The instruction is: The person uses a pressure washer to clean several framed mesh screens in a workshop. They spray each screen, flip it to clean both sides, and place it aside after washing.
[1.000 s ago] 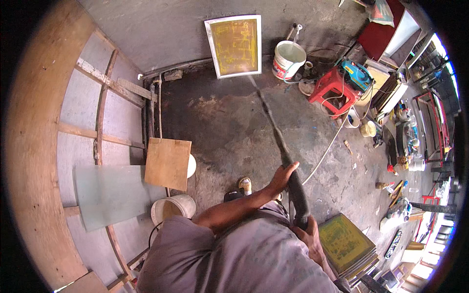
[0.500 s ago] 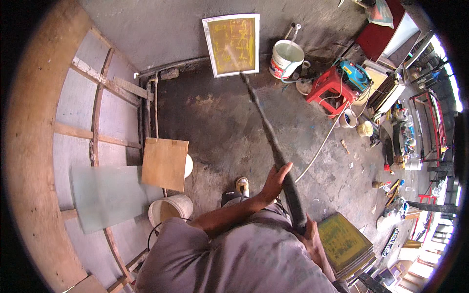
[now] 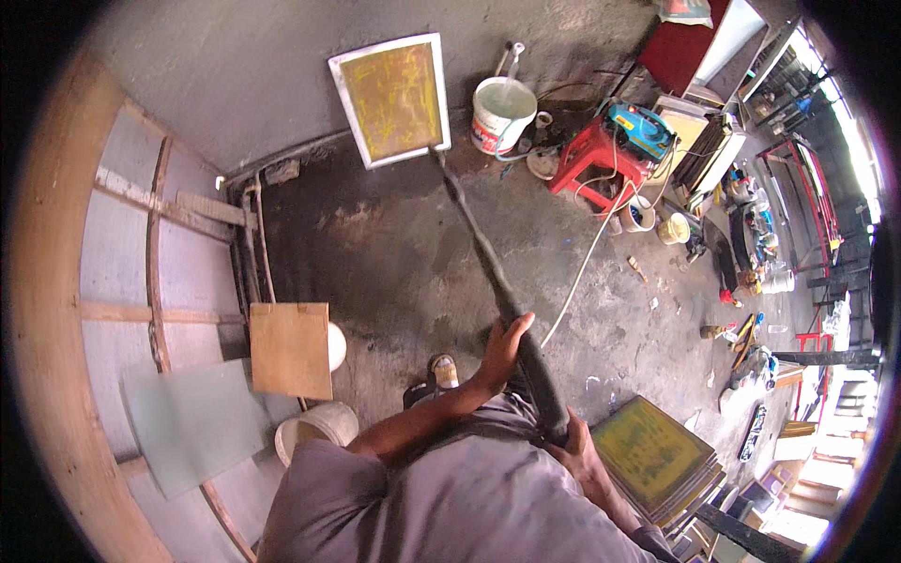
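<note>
At the wall [image 3: 244, 84], one white-framed panel [image 3: 392, 98], two hands [image 3: 504, 353] [image 3: 578, 454] holding one wand [image 3: 492, 270]

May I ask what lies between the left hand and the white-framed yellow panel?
In the head view, a long black wand extends from the left hand toward the panel, above dark floor.

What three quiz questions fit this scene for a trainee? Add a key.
1. True or false: the left hand grips the dark wand nearer its tip than the right hand does.
2. The blue machine sits on: A) a wooden board; B) a red stool; C) a glass sheet.
3. Fill in: the yellow-brown panel by the wall has a ____ border.

Key: 1 true; 2 B; 3 white.
</note>
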Motion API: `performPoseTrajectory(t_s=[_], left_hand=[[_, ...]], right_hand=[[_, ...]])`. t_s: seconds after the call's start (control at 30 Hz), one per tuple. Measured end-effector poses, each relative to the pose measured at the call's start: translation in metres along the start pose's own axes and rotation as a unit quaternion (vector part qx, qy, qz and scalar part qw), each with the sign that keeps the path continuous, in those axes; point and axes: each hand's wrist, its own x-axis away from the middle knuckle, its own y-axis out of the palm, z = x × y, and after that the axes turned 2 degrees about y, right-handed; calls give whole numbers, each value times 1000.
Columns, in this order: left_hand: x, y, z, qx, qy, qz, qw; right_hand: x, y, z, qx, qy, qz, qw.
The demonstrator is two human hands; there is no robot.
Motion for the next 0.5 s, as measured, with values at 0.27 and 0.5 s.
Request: performPoseTrajectory(t_s=[0.27,0.5], left_hand=[[-116,31,-36,339,-468,58,814],[-264,106,-94,214,-441,79,868]], right_hand=[[-93,-74,10,19,-50,72,996],[-225,-198,19,27,44,59,997]])
